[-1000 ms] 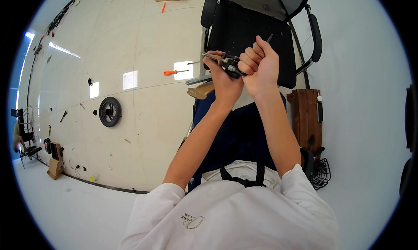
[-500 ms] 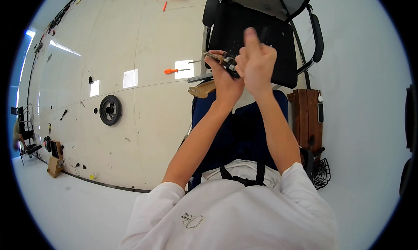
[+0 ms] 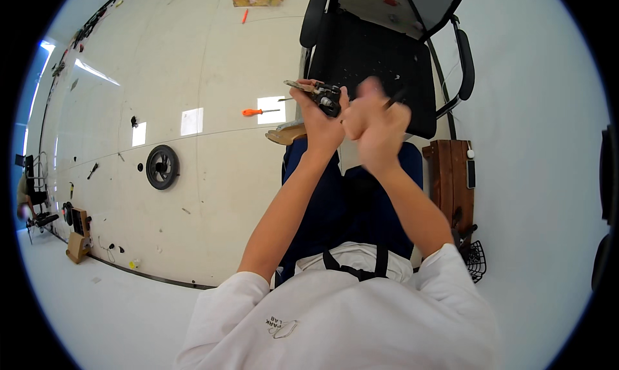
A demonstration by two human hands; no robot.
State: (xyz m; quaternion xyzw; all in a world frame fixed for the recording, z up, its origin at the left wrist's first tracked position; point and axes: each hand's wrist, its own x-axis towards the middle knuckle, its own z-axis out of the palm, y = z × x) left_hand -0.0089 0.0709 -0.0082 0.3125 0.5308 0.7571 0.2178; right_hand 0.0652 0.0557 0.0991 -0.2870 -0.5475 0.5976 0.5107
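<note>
My left hand [image 3: 324, 125] is wrapped round a small mechanical assembly [image 3: 329, 101] of black and metal parts, with a flat metal plate jutting out to the left. Close on its right is my right hand [image 3: 377, 128], smeared by motion. Its fingers are curled in, and a dark, blurred piece shows beyond them against the chair seat; what it is I cannot make out. Both hands are above my lap, at the near edge of a black chair seat [image 3: 371, 60].
An orange-handled screwdriver [image 3: 253, 113] and a black wheel [image 3: 162, 167] lie on the pale floor to the left. A tan curved piece [image 3: 287, 134] is beside my left knee. On the right stands a brown wooden box [image 3: 449, 176] with a black wire basket [image 3: 476, 262] nearer me.
My left hand has shifted slightly left and down with the assembly. The right hand has come down and a little away from it, so more of the assembly shows.
</note>
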